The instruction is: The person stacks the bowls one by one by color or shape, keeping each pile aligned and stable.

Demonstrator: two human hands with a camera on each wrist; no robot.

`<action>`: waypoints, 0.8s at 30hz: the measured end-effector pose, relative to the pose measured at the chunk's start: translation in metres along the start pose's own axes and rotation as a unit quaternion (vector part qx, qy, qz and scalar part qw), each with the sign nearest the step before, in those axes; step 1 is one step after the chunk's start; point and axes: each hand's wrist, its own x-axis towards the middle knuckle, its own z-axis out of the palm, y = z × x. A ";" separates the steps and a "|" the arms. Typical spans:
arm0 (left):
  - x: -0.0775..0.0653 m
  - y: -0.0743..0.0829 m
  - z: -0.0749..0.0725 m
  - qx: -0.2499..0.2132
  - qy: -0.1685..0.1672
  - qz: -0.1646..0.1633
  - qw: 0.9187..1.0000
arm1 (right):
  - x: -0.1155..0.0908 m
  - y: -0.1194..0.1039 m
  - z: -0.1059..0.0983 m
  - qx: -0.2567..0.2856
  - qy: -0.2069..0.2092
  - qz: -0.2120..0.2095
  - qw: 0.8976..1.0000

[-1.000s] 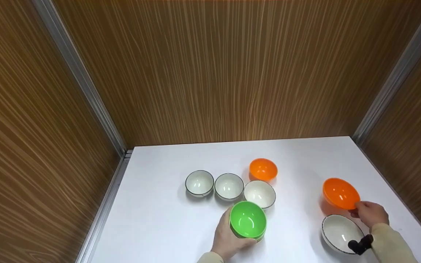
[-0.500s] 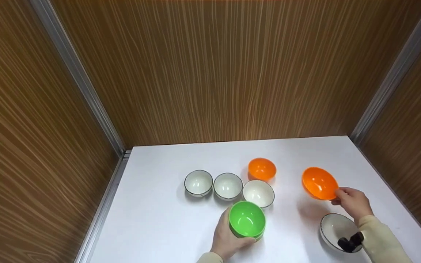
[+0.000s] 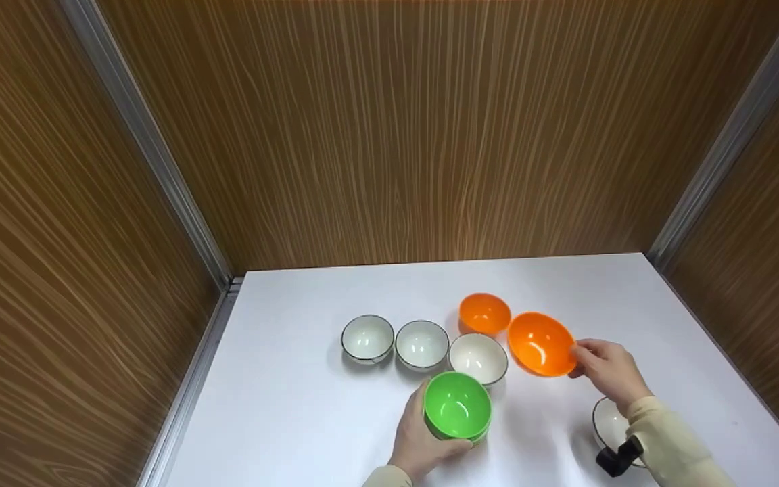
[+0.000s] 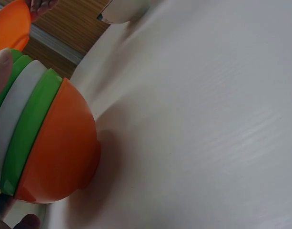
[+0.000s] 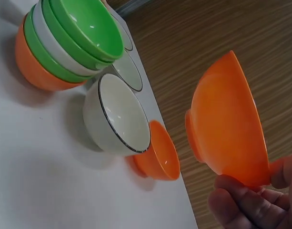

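My left hand (image 3: 423,436) grips the side of a stack of nested bowls, with a green bowl (image 3: 458,406) on top. Seen from the left wrist, the stack mixes green and white bowls above an orange bottom bowl (image 4: 65,148) that sits close over the table. My right hand (image 3: 609,372) pinches the rim of another orange bowl (image 3: 541,343) between thumb and fingers. That bowl is raised and tilted in the right wrist view, right of the stack. In the head view it overlaps the edge of a standing orange bowl (image 3: 484,314).
Three dark-rimmed white bowls, the left one (image 3: 368,338), the middle one (image 3: 422,345) and the right one (image 3: 479,358), stand in a row behind the stack. Another white bowl (image 3: 607,426) is partly hidden under my right wrist. Wood-grain panels (image 3: 389,135) enclose the white table (image 3: 281,406).
My right hand has carried the orange bowl leftward and up off the table, from beside the right-hand white bowl toward the row. My left hand and its stack have stayed put.
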 end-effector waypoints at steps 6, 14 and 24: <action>0.000 0.000 0.000 -0.003 0.004 0.014 1.000 | -0.004 -0.017 0.026 -0.007 -0.019 -0.025 0.999; 0.001 0.000 -0.001 -0.013 -0.012 0.000 1.000 | -0.008 -0.032 0.063 -0.029 -0.027 -0.060 0.997; 0.000 0.003 -0.002 -0.025 -0.022 -0.028 0.999 | -0.014 -0.033 0.099 -0.084 -0.028 -0.113 0.990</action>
